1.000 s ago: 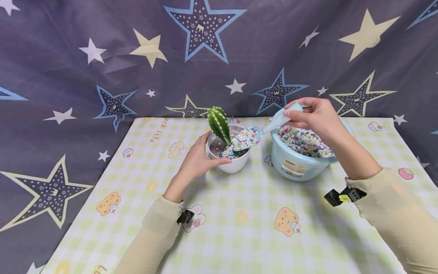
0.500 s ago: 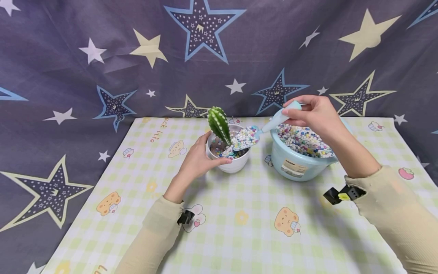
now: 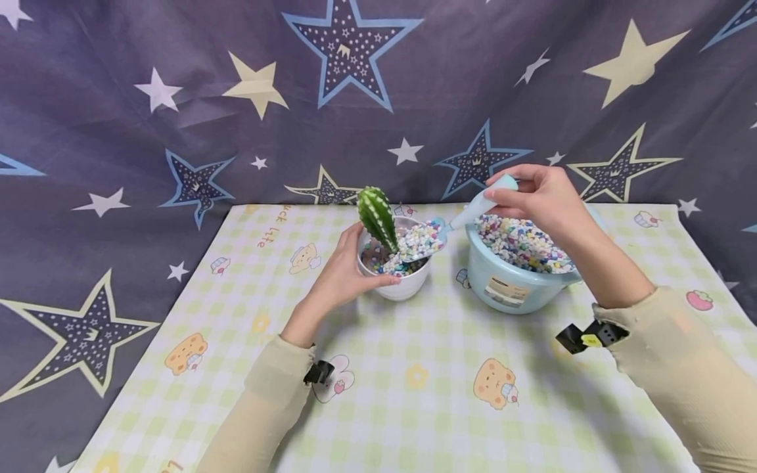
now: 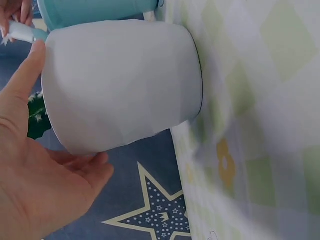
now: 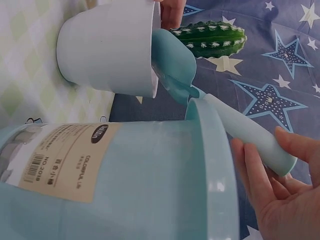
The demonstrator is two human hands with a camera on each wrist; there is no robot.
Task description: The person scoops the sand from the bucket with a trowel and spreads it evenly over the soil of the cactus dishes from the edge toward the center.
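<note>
A green cactus (image 3: 376,217) leans in a white flowerpot (image 3: 399,287) partly filled with coloured pebbles. My left hand (image 3: 341,274) holds the flowerpot from the left, thumb on the near side and fingers round the far side. In my right hand (image 3: 541,197) is the light blue handle of a small scoop (image 3: 476,209), pinched between thumb and fingers. The scoop's blade, heaped with multicoloured pebbles (image 3: 421,240), tilts down over the pot's right rim beside the cactus. The right wrist view shows the blade's underside (image 5: 175,62) at the pot's mouth.
Right of the pot stands a light blue tub (image 3: 503,279) holding many more coloured pebbles, under my right forearm. A checked cloth (image 3: 414,420) with cartoon prints covers the table. A dark star-patterned curtain (image 3: 378,138) hangs behind the table's far edge.
My right hand and the scoop have shifted very slightly left, and the handle's angle is almost the same. The left hand, pot and cactus keep their places.
</note>
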